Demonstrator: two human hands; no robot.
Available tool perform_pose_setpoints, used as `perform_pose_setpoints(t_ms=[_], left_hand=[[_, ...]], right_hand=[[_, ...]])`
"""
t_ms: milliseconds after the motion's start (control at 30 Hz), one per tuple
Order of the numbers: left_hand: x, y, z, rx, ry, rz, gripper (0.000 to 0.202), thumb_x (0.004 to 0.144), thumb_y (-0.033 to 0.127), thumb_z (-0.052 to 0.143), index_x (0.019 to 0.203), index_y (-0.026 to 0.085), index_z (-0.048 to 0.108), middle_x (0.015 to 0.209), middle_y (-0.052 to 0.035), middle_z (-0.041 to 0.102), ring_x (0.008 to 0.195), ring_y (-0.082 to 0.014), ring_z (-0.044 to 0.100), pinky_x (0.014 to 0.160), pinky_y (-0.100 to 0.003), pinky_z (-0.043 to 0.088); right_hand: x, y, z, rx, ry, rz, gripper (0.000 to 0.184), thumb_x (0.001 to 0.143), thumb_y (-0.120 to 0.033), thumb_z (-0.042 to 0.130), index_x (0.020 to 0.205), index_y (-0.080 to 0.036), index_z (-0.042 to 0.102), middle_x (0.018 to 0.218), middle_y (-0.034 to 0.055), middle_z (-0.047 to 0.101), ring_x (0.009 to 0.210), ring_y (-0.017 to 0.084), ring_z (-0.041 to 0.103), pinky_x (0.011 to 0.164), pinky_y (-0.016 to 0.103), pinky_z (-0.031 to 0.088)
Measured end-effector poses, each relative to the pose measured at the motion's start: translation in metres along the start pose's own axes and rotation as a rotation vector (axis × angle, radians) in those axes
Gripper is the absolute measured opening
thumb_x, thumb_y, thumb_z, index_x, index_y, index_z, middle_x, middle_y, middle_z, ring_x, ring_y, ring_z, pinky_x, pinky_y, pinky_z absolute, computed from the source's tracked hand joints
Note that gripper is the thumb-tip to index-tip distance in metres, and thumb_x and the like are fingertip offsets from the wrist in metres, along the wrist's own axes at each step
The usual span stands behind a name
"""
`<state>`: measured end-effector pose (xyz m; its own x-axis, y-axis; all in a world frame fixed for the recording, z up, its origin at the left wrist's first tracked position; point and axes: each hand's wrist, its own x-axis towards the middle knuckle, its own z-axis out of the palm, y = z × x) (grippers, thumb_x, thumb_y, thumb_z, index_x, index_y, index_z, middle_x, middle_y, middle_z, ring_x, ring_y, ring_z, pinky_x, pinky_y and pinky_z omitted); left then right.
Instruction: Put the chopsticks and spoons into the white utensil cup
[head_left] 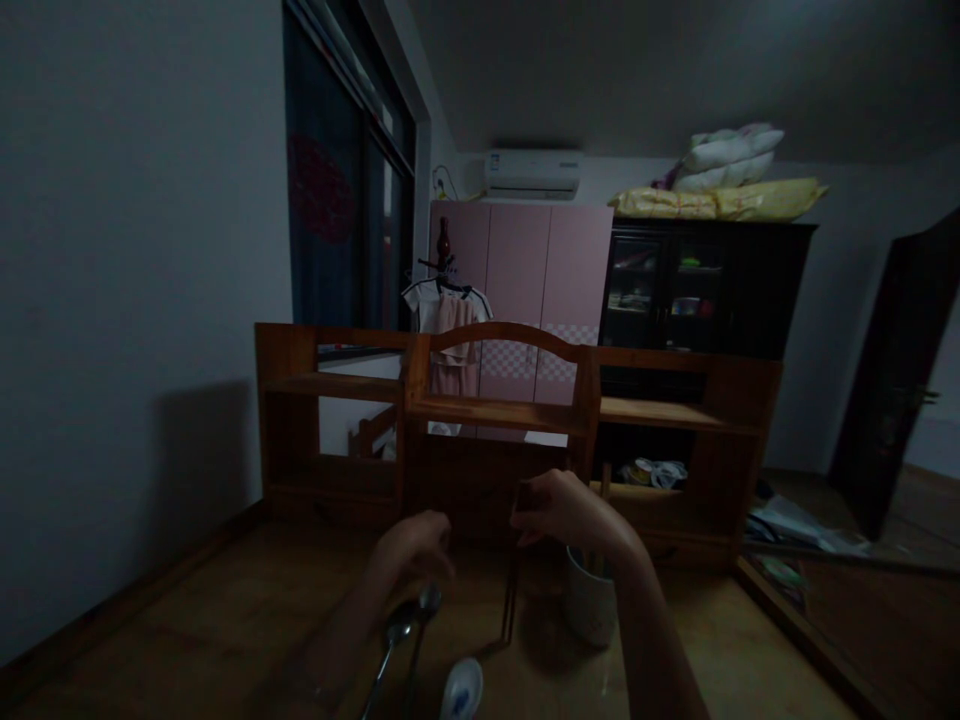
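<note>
My right hand (559,510) is closed in a pinch above the table, left of a pale cylindrical utensil holder (590,605). A dark, thin pair of chopsticks (510,600) runs down from its fingers toward the tabletop. Slender light sticks (605,490) rise from the holder, partly hidden by my right wrist. My left hand (411,548), somewhat blurred, hovers with bent fingers apart and nothing visible in them. Below it lie two metal spoons (400,625) (429,600) side by side. A white spoon with a blue mark (461,690) rests nearer to me.
A wooden shelf unit (495,410) stands along the table's (202,620) far edge. Raised wooden rims (795,630) border the tabletop. A wall (142,300) is close on the left. Beyond are a pink wardrobe (517,260), a dark cabinet (709,290) and a door (892,370).
</note>
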<state>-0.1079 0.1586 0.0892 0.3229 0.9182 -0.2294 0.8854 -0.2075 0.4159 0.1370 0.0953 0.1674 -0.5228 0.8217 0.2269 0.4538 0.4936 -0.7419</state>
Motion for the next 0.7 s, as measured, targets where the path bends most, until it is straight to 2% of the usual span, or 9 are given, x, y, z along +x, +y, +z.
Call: perform_pose_setpoints(t_ms=[33,67,133,200,267,367,500,600,700], left_hand=[[-0.008,0.011,-0.007,-0.037,0.061,0.068,0.034,0.064,0.045,0.073,0.085,0.019,0.072,0.087,-0.0072,0.071,0.086,-0.0259,0.065,0.074,-0.033,0.049],[-0.017,0.024,-0.013,-0.1,0.099,0.176,0.037,0.071,0.048,0.067,0.096,0.021,0.071,0.096,-0.0047,0.071,0.092,-0.0222,0.064,0.079,-0.028,0.048],[-0.032,0.049,-0.022,-0.394,0.208,0.546,0.038,0.078,0.042,0.063,0.107,0.019,0.069,0.107,-0.0068,0.069,0.101,-0.0216,0.062,0.087,-0.026,0.046],[-0.042,0.068,-0.026,-0.573,0.283,0.694,0.038,0.076,0.035,0.066,0.111,0.019,0.068,0.112,-0.0068,0.067,0.104,-0.0221,0.061,0.09,-0.027,0.046],[-0.047,0.079,-0.026,-0.652,0.273,0.719,0.037,0.073,0.031,0.07,0.108,0.018,0.07,0.113,-0.0072,0.067,0.104,-0.0235,0.062,0.09,-0.029,0.048],[-0.049,0.083,-0.026,-0.712,0.226,0.698,0.036,0.075,0.032,0.068,0.108,0.017,0.071,0.111,-0.0081,0.069,0.105,-0.0257,0.062,0.093,-0.034,0.047],[-0.055,0.089,-0.028,-0.773,0.227,0.724,0.04,0.077,0.033,0.068,0.114,0.016,0.068,0.114,-0.0081,0.069,0.11,-0.0271,0.06,0.098,-0.036,0.044],[-0.061,0.097,-0.027,-0.768,0.311,0.708,0.039,0.072,0.033,0.074,0.108,0.017,0.071,0.111,-0.0068,0.07,0.105,-0.0269,0.063,0.095,-0.034,0.047],[-0.063,0.101,-0.024,-0.799,0.384,0.628,0.036,0.072,0.036,0.074,0.104,0.018,0.073,0.105,-0.007,0.072,0.099,-0.0271,0.066,0.087,-0.032,0.051]], right_hand=[[0.0,-0.001,0.0,0.004,-0.009,-0.009,0.007,0.079,-0.02,0.066,0.079,-0.014,0.069,0.071,0.0028,0.07,0.067,0.02,0.07,0.054,0.019,0.054],[-0.001,-0.003,0.0,0.01,-0.017,-0.018,0.007,0.079,-0.021,0.066,0.079,-0.014,0.07,0.071,0.0023,0.07,0.068,0.02,0.07,0.054,0.02,0.054],[-0.002,-0.003,-0.002,0.023,-0.018,-0.027,0.01,0.078,-0.024,0.068,0.078,-0.014,0.07,0.069,0.0015,0.069,0.068,0.021,0.069,0.056,0.021,0.054],[-0.003,0.001,-0.004,0.05,-0.019,-0.014,0.013,0.077,-0.027,0.07,0.078,-0.014,0.071,0.07,0.0017,0.069,0.069,0.022,0.069,0.057,0.023,0.055],[-0.003,0.007,-0.006,0.112,-0.047,0.006,0.017,0.075,-0.029,0.072,0.08,-0.013,0.072,0.073,0.0031,0.07,0.072,0.023,0.069,0.061,0.025,0.056],[-0.002,0.015,-0.009,0.183,-0.087,0.027,0.02,0.074,-0.029,0.072,0.084,-0.012,0.072,0.076,0.0057,0.071,0.074,0.023,0.07,0.064,0.026,0.056],[-0.001,0.016,-0.009,0.117,-0.046,0.016,0.017,0.073,-0.028,0.073,0.078,-0.012,0.073,0.072,0.0051,0.071,0.071,0.023,0.069,0.057,0.022,0.053],[0.002,0.014,-0.005,0.121,-0.05,-0.004,0.016,0.072,-0.027,0.074,0.073,-0.012,0.072,0.07,0.0044,0.07,0.07,0.024,0.069,0.054,0.022,0.051],[0.006,0.017,0.002,0.245,-0.095,-0.001,0.019,0.072,-0.029,0.075,0.077,-0.011,0.073,0.074,0.0061,0.071,0.072,0.026,0.07,0.059,0.026,0.054]])
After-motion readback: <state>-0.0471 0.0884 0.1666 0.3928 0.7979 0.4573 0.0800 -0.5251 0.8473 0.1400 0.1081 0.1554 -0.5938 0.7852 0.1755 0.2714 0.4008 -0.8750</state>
